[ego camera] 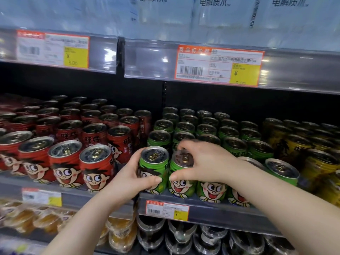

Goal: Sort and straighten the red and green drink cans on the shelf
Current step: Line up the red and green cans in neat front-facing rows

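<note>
Green can (154, 165) at the front row's left end, just beside the red cans (95, 166), sits wrapped in the left grip (126, 181); the right grip (207, 162) pinches the neighbouring green can (181, 186) from above, on the shelf (230, 218).

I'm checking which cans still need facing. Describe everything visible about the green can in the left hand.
The green can is an unopened metal drink can: ribbed green body, silver lid, gold-coloured pull tab. It stands about upright at the left end of the front green row, its cartoon face turned leftward and partly hidden. The left hand grips it from the left, thumb across the front. Its right side is next to the neighbouring green can.
</note>
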The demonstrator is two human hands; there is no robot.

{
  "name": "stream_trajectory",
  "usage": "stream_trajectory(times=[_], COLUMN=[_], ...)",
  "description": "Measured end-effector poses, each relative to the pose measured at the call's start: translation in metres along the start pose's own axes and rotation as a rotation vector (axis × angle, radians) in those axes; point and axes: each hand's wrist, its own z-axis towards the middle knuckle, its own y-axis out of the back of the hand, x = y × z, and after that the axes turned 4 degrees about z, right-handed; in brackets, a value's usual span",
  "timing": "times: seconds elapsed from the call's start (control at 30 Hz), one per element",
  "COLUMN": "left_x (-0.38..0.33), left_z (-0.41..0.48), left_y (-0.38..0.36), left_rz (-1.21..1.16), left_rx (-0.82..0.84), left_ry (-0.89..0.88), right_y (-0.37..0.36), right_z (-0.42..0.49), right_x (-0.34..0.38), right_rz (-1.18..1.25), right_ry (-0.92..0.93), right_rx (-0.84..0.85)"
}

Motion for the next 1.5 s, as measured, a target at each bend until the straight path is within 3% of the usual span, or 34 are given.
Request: stream_trajectory(times=[0.1, 0.17, 0.23, 0.3, 0.5, 0.6, 0.7, 0.77, 0.83, 0.93, 1.03, 1.3, 1.4, 1.5], left_x=[-0.002, -0.006, -0.012, -0.019, -0.024, -0.019, -0.018, -0.026, -0.037, -0.049, -0.05, -0.048, -0.053, -0.06], left_z=[-0.002, -0.005, -0.005, 0.001, 0.013, 0.006, 0.001, 0.001, 0.004, 0.01, 0.014, 0.019, 0.016, 0.012], left_y=[-0.002, -0.007, -0.014, -0.019, -0.021, -0.019, -0.013, -0.014, -0.023, -0.038, -0.044, -0.047, -0.046, -0.049], left_rz=[0.038, 0.131, 0.338, 0.565, 0.664, 0.617, 0.622, 0.765, 0.992, 1.228, 1.335, 1.457, 1.463, 1.41], left_rx=[-0.024, -0.163, -0.295, -0.3, -0.262, -0.232, -0.32, -0.396, -0.344, -0.202, -0.195, -0.194, -0.159, -0.137], left_ry=[-0.021, -0.094, -0.219, -0.316, -0.284, -0.31, -0.308, -0.399, -0.483, -0.393, -0.351, -0.378, -0.323, -0.263], right_y=[0.015, 0.026, 0.029, 0.025, 0.02, 0.037, 0.054, 0.051, 0.037, 0.017, 0.009, 0.005, 0.008, 0.005], right_z=[-0.012, -0.023, -0.031, -0.034, -0.039, -0.055, -0.077, -0.089, -0.094, -0.096, -0.097, -0.095, -0.098, -0.105], right_x=[-0.013, -0.027, -0.04, -0.049, -0.062, -0.075, -0.098, -0.107, -0.112, -0.111, -0.107, -0.117, -0.123, -0.138], right_rz=[-0.001, -0.068, -0.082, -0.013, 0.042, 0.132, 0.151, 0.088, 0.05, 0.002, -0.114, -0.146, 0.019, 0.457], right_ry=[-0.023, -0.063, -0.104, -0.118, -0.065, -0.099, -0.192, -0.284, -0.344, -0.345, -0.297, -0.273, -0.258, -0.248], right_rx=[0.103, 0.183, 0.244, 0.26, 0.218, 0.08, -0.055, 0.038, 0.132, 0.051, -0.03, -0.085, -0.104, -0.375])
